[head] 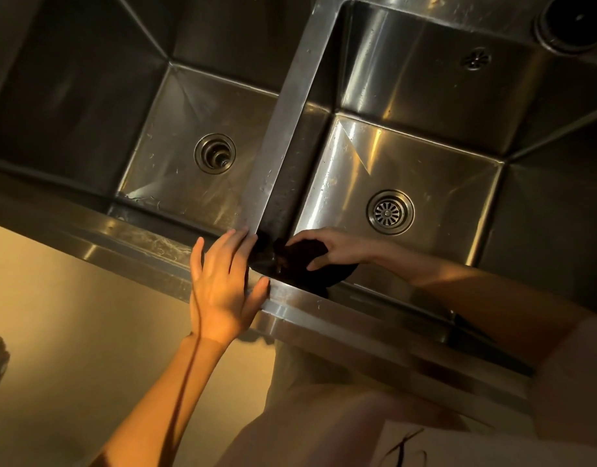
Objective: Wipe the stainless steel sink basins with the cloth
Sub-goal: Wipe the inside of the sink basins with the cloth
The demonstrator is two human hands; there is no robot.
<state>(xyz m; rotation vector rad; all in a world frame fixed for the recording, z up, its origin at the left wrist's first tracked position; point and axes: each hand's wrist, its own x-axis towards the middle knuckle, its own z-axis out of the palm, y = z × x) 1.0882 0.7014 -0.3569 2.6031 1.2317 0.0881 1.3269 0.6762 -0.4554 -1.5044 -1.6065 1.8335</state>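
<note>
Right hand wiping the near left corner of the right basin with a dark cloth.

Head view: the right hand (327, 246) curls its fingers over a dark cloth (298, 256), gripping it and pressing it against the near wall of the right basin (425, 170), in the corner beside the divider (283, 136). The left hand (219, 284) lies flat with fingers straight and spread on the sink's front rim (357, 321), where the divider meets it, fingertips touching the divider's near end and the thumb on the rim edge. The left basin (175, 129) shows an open drain (215, 153); the right basin's strainer drain (390, 212) sits near the wiping hand. Both basin floors carry streaks.
</note>
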